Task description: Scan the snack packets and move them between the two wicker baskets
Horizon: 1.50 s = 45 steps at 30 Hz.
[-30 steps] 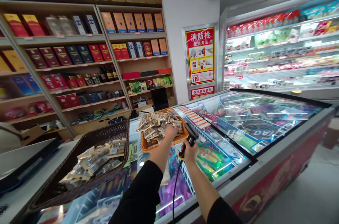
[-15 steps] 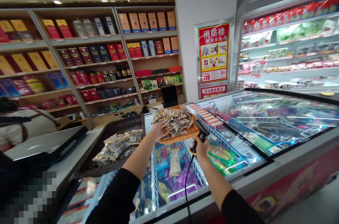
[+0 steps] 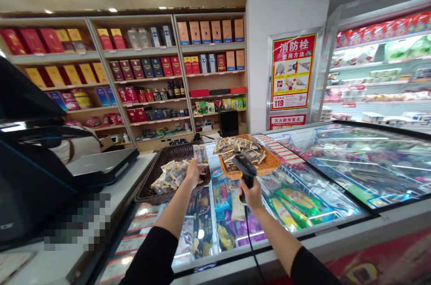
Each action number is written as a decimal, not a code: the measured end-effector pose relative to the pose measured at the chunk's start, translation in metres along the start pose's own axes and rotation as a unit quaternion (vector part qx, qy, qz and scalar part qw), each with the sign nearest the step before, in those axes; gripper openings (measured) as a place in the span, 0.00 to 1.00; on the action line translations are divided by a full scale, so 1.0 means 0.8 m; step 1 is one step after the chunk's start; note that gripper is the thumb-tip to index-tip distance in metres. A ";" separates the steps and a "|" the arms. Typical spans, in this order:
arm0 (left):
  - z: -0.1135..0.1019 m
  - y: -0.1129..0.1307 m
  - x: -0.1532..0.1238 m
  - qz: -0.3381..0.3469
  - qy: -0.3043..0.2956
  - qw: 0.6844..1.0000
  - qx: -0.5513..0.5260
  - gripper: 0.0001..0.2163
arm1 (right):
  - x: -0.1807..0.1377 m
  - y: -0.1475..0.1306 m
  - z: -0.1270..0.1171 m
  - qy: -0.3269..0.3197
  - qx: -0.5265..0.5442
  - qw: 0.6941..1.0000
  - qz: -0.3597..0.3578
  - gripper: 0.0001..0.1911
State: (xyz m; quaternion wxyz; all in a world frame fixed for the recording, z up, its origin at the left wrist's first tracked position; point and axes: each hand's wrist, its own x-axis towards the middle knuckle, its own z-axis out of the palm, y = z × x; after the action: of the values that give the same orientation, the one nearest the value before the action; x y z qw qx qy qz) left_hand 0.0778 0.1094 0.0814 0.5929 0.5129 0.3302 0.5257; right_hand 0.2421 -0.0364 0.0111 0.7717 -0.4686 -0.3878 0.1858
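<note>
My left hand (image 3: pixel 193 173) is closed on a small snack packet (image 3: pixel 201 154), held up over the dark wicker basket (image 3: pixel 152 190) that holds several such packets. My right hand (image 3: pixel 251 194) grips a black barcode scanner (image 3: pixel 245 169), its cable hanging down past my wrist. The scanner head points toward the packet. Behind it an orange wicker basket (image 3: pixel 271 168) full of similar packets sits on the freezer's glass lid (image 3: pixel 340 164).
A chest freezer (image 3: pixel 303 240) with packaged frozen goods runs along the front. A checkout terminal (image 3: pixel 30 159) stands on the white counter (image 3: pixel 128 181) at left. Shelves of boxed goods (image 3: pixel 141 78) line the back wall. An open chiller (image 3: pixel 380 69) stands at right.
My left hand left the orange basket with a packet and moved left, over the dark basket. The scanner turned toward it. My view swung left, bringing the checkout terminal into sight.
</note>
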 end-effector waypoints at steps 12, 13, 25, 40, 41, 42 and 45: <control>0.009 -0.027 0.009 0.026 -0.085 0.992 0.088 0.22 | -0.037 -0.005 0.018 -0.069 0.071 0.994 0.053 0.10; 0.010 -0.028 0.008 0.022 -0.096 0.991 0.094 0.23 | -0.037 -0.005 0.018 -0.066 0.061 0.995 0.050 0.10; 0.004 -0.036 0.014 0.027 -0.110 0.983 0.142 0.22 | -0.040 -0.017 0.020 -0.076 0.059 0.994 0.043 0.09; 0.009 -0.022 0.003 0.017 -0.104 0.985 0.134 0.22 | -0.040 -0.016 0.019 -0.091 0.057 0.993 0.045 0.10; 0.009 -0.021 0.003 0.016 -0.102 0.985 0.136 0.21 | -0.040 -0.016 0.018 -0.093 0.060 0.993 0.045 0.10; 0.009 -0.020 0.003 0.014 -0.102 0.985 0.137 0.21 | -0.039 -0.015 0.018 -0.093 0.063 0.993 0.045 0.10; 0.010 -0.020 0.002 0.015 -0.102 0.986 0.132 0.22 | -0.039 -0.016 0.018 -0.096 0.058 0.993 0.047 0.09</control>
State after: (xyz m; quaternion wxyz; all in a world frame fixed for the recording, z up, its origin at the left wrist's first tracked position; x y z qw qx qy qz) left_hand 0.0898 0.1103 0.0687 0.5428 0.6425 0.3266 0.4311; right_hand 0.2108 -0.0547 0.0126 0.7475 -0.4208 -0.4259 0.2879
